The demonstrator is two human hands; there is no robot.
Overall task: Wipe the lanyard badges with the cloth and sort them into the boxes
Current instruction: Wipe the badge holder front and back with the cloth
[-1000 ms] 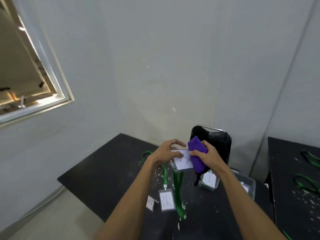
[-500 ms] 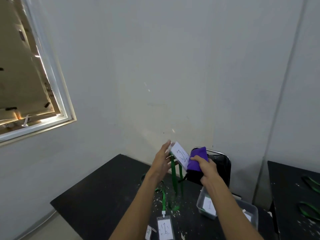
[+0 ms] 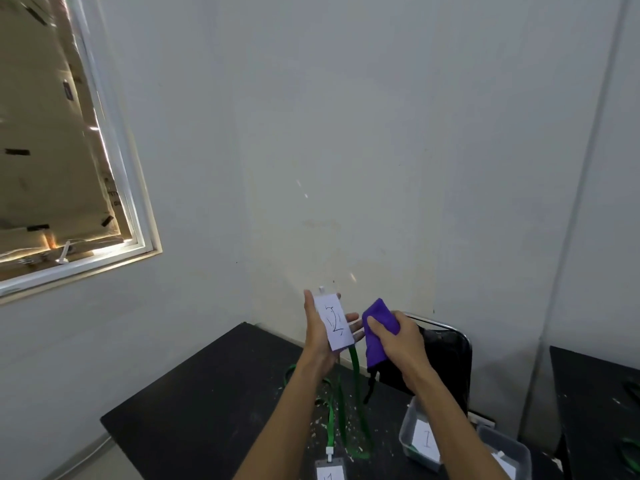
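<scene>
My left hand (image 3: pixel 320 336) holds a white badge (image 3: pixel 333 322) upright in front of the wall, its face marked "2" turned toward me. Its green lanyard (image 3: pixel 356 382) hangs down to the black table (image 3: pixel 194 410). My right hand (image 3: pixel 398 341) grips a bunched purple cloth (image 3: pixel 379 329) just right of the badge, with a small gap between cloth and badge. A clear box labelled "1" (image 3: pixel 420 441) stands at the lower right, and a second clear box (image 3: pixel 509 455) sits beside it.
Another badge on a green lanyard (image 3: pixel 330 471) lies on the table at the bottom edge. A black chair back (image 3: pixel 446 362) stands behind the table. A second black table (image 3: pixel 595 403) with green lanyards is at the right. White flecks litter the tabletop.
Both hands have risen from the table toward the wall. The badge has turned upright in my left hand, and the cloth has come off its face to the right.
</scene>
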